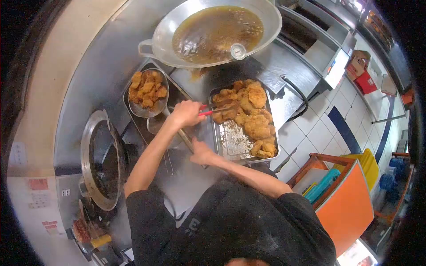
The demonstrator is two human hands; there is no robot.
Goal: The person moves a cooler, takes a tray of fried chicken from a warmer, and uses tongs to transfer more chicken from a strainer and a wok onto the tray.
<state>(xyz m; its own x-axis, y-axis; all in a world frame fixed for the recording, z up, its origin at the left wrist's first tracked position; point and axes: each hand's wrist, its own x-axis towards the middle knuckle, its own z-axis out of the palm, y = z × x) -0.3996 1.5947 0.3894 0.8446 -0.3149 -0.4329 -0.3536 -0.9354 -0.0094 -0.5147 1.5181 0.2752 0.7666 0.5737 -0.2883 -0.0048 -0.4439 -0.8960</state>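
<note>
Chicken: fried pcs (248, 116) lying in steel tray (230, 144) on tabletop; crisp, crumbly, prob. greasy, so pinching mid-piece, gently.
Tongs: red-handled tongs (212, 111) reaching over tray's near pcs.
Left hand (185, 113): grip clenching tongs.
Right hand (200, 153): resting at tray's edge; grip can't tell.
Around: strainer (147, 93) holding more pcs; oil wok (213, 31) w/ thermometer sitting behind.

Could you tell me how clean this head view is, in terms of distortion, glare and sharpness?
Head view: strong fisheye bends the steel counter and floor tiles, with a black vignette at the corners; soft glare lies on the oil in the wok; the tray of fried chicken is fairly sharp, while the left hand on the red tongs is slightly soft.
</note>
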